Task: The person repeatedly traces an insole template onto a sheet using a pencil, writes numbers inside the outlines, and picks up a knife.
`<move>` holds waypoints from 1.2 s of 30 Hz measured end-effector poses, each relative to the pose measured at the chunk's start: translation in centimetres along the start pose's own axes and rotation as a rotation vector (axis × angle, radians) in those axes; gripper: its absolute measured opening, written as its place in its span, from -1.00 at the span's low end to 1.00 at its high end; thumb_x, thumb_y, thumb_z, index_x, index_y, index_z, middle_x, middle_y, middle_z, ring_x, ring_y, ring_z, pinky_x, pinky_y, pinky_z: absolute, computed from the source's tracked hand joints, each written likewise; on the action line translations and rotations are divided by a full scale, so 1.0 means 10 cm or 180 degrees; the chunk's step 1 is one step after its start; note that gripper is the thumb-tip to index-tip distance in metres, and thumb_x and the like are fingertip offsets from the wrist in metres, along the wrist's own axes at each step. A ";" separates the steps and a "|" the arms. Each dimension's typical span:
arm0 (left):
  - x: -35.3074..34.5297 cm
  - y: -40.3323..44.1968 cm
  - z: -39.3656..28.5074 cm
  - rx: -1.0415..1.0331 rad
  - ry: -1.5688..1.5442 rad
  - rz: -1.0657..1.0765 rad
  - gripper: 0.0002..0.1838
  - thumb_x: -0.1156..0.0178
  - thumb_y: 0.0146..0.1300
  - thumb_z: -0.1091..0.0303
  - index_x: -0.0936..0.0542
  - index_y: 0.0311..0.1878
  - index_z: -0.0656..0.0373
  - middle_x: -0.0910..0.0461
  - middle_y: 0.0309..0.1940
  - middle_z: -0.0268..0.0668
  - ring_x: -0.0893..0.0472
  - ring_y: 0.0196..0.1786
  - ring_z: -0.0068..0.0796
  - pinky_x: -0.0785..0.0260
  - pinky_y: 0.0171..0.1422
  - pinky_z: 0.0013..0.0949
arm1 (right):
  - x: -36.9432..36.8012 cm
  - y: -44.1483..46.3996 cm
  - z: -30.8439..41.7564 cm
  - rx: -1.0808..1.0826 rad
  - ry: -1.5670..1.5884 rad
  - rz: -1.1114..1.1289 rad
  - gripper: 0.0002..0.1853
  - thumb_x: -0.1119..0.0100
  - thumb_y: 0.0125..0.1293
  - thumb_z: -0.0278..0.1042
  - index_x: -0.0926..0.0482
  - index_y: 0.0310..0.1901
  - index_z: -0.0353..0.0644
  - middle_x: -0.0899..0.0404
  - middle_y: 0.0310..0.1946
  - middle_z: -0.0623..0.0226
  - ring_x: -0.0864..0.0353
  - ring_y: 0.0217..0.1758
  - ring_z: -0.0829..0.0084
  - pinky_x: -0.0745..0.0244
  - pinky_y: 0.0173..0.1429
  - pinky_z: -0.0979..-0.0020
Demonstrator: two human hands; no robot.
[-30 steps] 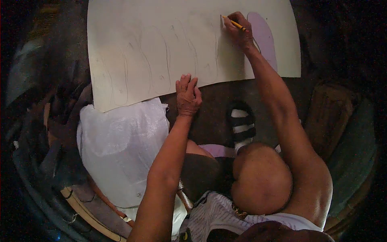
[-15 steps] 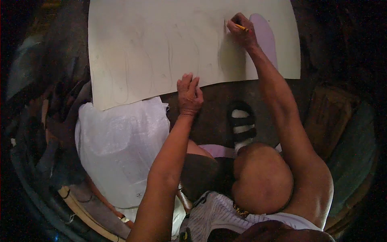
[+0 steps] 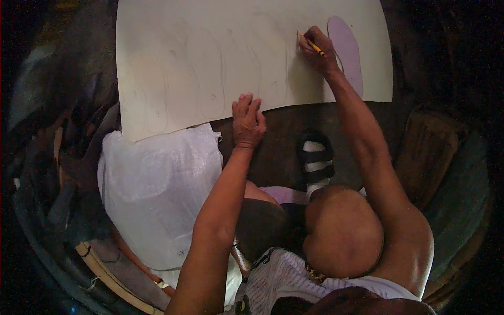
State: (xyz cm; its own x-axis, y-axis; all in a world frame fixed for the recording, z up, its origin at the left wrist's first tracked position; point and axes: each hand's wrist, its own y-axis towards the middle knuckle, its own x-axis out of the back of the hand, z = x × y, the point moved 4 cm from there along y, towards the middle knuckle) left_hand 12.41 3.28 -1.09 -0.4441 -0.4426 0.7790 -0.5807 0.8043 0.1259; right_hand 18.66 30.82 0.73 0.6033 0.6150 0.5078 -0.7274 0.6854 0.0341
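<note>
A large pale sheet point(image 3: 157, 52) lies across the top of the view, marked with several thin pencil outlines shaped like shoe soles. My right hand point(image 3: 319, 51) grips a yellow pencil point(image 3: 317, 48), its tip close to the sheet's surface. Just right of that hand lies a lilac sole-shaped piece point(image 3: 347, 55), flat on the sheet and partly behind my wrist. My left hand point(image 3: 248, 121) rests on the sheet's near edge with its fingers stretched out, holding nothing.
A white plastic sack point(image 3: 157, 184) lies below the sheet on the left. My foot in a black strapped sandal point(image 3: 316, 157) stands on the dark floor. At the right is a brown block-like object point(image 3: 428, 152). Dark cloth-like material point(image 3: 37, 199) is piled at the left.
My right hand has shifted slightly down and right, and the pencil is tilted differently, showing more of its length. The left hand stays at the sheet's edge.
</note>
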 end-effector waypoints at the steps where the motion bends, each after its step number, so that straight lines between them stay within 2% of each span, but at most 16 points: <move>1: 0.01 0.01 0.00 -0.0011 -0.0033 -0.0015 -0.62 -0.08 0.04 0.50 -0.52 0.00 0.09 -0.39 0.16 -0.13 -0.31 0.28 -0.08 0.01 0.39 0.05 | 0.00 0.00 0.01 0.0014 -0.0080 0.0018 -0.89 -0.03 0.18 -0.45 -0.31 -0.40 -0.21 -0.48 -0.54 0.36 -0.46 -0.49 0.52 -0.40 -0.35 0.46; 5: -0.01 0.00 -0.02 -0.0053 0.0046 -0.0045 -0.62 -0.08 0.04 0.49 -0.52 -0.01 0.09 -0.40 0.16 -0.14 -0.30 0.29 -0.09 0.02 0.40 0.04 | 0.04 -0.04 -0.13 0.0172 -0.0044 0.0105 -0.91 -0.04 0.18 -0.45 -0.35 -0.36 -0.21 -0.48 -0.53 0.37 -0.45 -0.50 0.52 -0.41 -0.36 0.44; 7: -0.01 0.00 0.01 0.0001 0.0043 -0.0037 -0.63 -0.09 0.04 0.48 -0.53 -0.02 0.10 -0.40 0.16 -0.15 -0.30 0.29 -0.10 0.04 0.41 0.03 | 0.26 0.01 -0.29 -0.0208 -0.0828 -0.0998 -0.90 -0.08 0.19 -0.43 -0.43 -0.27 -0.21 -0.52 -0.50 0.29 -0.51 -0.43 0.47 -0.44 -0.30 0.42; 8: 0.01 0.01 0.01 -0.0007 0.0052 -0.0048 -0.63 -0.09 0.04 0.48 -0.53 -0.02 0.10 -0.40 0.16 -0.15 -0.30 0.29 -0.10 0.04 0.41 0.03 | 0.36 0.00 -0.28 -0.0196 -0.0820 -0.1006 -0.90 -0.08 0.19 -0.43 -0.43 -0.27 -0.21 -0.52 -0.50 0.29 -0.51 -0.43 0.47 -0.44 -0.30 0.42; 10: 0.01 0.02 0.00 0.0003 0.0046 0.0027 -0.64 -0.09 0.05 0.48 -0.52 -0.02 0.10 -0.39 0.16 -0.14 -0.30 0.29 -0.10 0.04 0.41 0.04 | 0.66 -0.14 -0.18 0.0301 -0.1141 -0.1476 -0.78 -0.14 0.18 -0.42 -0.48 -0.12 -0.19 -0.56 -0.39 0.21 -0.57 -0.30 0.35 -0.47 -0.16 0.36; 11: -0.01 0.02 0.02 -0.0004 0.0042 0.0030 -0.64 -0.09 0.05 0.48 -0.52 -0.02 0.10 -0.39 0.16 -0.14 -0.30 0.29 -0.10 0.04 0.41 0.04 | 0.71 -0.24 -0.17 0.0298 -0.1146 -0.1482 -0.78 -0.14 0.18 -0.42 -0.48 -0.12 -0.19 -0.56 -0.39 0.21 -0.57 -0.30 0.35 -0.47 -0.16 0.36; 13: -0.05 -0.01 0.04 0.0031 0.0102 -0.0073 -0.64 -0.09 0.05 0.47 -0.52 -0.02 0.10 -0.38 0.16 -0.15 -0.32 0.26 -0.09 -0.01 0.38 0.06 | 0.76 -0.45 -0.15 0.0569 -0.1884 -0.1192 -0.70 -0.20 0.16 -0.43 -0.49 -0.04 -0.19 -0.57 -0.26 0.16 -0.57 -0.16 0.23 -0.44 -0.02 0.32; 14: -0.07 -0.02 0.03 0.0040 0.0095 -0.0047 -0.64 -0.09 0.05 0.47 -0.52 -0.02 0.10 -0.38 0.16 -0.15 -0.32 0.26 -0.09 -0.01 0.38 0.06 | 0.81 -0.54 -0.29 0.0544 -0.1890 -0.1178 -0.70 -0.20 0.16 -0.43 -0.49 -0.04 -0.19 -0.57 -0.26 0.16 -0.57 -0.16 0.23 -0.44 -0.02 0.32; 16: -0.06 0.02 0.04 -0.0009 0.0205 -0.0138 -0.63 -0.08 0.06 0.48 -0.50 0.00 0.10 -0.38 0.16 -0.14 -0.32 0.26 -0.09 -0.01 0.38 0.05 | 0.86 -0.68 -0.45 0.0966 -0.1889 -0.1245 -0.73 -0.17 0.16 -0.33 -0.49 -0.11 -0.20 -0.55 -0.22 0.15 -0.54 -0.16 0.11 -0.45 -0.05 0.23; 20: -0.01 0.03 -0.01 -0.0107 0.0175 -0.0142 -0.63 -0.09 0.05 0.48 -0.50 0.00 0.10 -0.39 0.14 -0.13 -0.32 0.26 -0.08 -0.02 0.37 0.06 | 1.13 -0.92 -0.56 0.0530 -0.2291 -0.1550 -0.72 -0.15 0.19 -0.33 -0.47 -0.07 -0.20 -0.56 -0.21 0.13 -0.54 -0.16 0.11 -0.47 -0.04 0.24; 23: -0.01 0.05 -0.01 -0.0048 0.0093 -0.0057 -0.63 -0.10 0.05 0.49 -0.49 0.00 0.11 -0.41 0.11 -0.13 -0.33 0.26 -0.07 -0.04 0.37 0.05 | 1.07 -1.05 -0.42 0.0235 -0.2032 -0.1239 -0.70 -0.12 0.23 -0.30 -0.44 -0.03 -0.19 -0.56 -0.24 0.14 -0.57 -0.22 0.17 -0.49 -0.09 0.27; 25: -0.03 0.04 0.01 -0.0093 0.0193 -0.0179 -0.64 -0.11 0.05 0.49 -0.51 -0.02 0.10 -0.42 0.10 -0.13 -0.33 0.26 -0.06 -0.04 0.37 0.04 | 0.80 -1.18 -0.44 -0.0871 0.0146 -0.0733 -0.72 -0.10 0.26 -0.23 -0.43 -0.09 -0.21 -0.57 -0.32 0.18 -0.58 -0.30 0.27 -0.49 -0.16 0.32; 28: -0.01 0.06 -0.05 -0.0064 0.0244 -0.0064 -0.65 -0.10 0.07 0.49 -0.51 -0.01 0.15 -0.39 0.13 -0.08 -0.32 0.26 -0.03 -0.02 0.37 0.03 | 0.64 -1.33 -0.40 -0.0770 -0.0032 -0.0514 -0.72 -0.12 0.25 -0.18 -0.41 -0.17 -0.21 -0.56 -0.39 0.20 -0.57 -0.37 0.36 -0.48 -0.23 0.37; 32: 0.01 0.08 -0.06 -0.0110 0.0161 -0.0029 -0.65 -0.10 0.07 0.49 -0.50 -0.01 0.15 -0.40 0.13 -0.09 -0.31 0.27 -0.03 -0.01 0.38 0.04 | 0.61 -1.37 -0.39 -0.0970 -0.0318 -0.0713 -0.72 -0.15 0.22 -0.16 -0.38 -0.25 -0.20 -0.54 -0.44 0.20 -0.55 -0.40 0.36 -0.46 -0.28 0.37; 36: -0.02 0.07 -0.04 -0.0068 0.0204 -0.0030 -0.65 -0.09 0.07 0.49 -0.51 -0.01 0.15 -0.40 0.13 -0.09 -0.31 0.28 -0.05 0.01 0.39 0.04 | 0.60 -1.34 -0.35 -0.0770 -0.0342 -0.0787 -0.73 -0.17 0.21 -0.18 -0.38 -0.28 -0.19 -0.54 -0.49 0.19 -0.55 -0.46 0.35 -0.46 -0.34 0.34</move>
State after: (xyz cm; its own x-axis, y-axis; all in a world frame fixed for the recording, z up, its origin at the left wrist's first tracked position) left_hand 12.37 4.08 -0.85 -0.3936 -0.4245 0.8154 -0.5697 0.8088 0.1460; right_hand 33.20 26.69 0.29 0.7041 0.3836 0.5976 -0.4576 0.8886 -0.0311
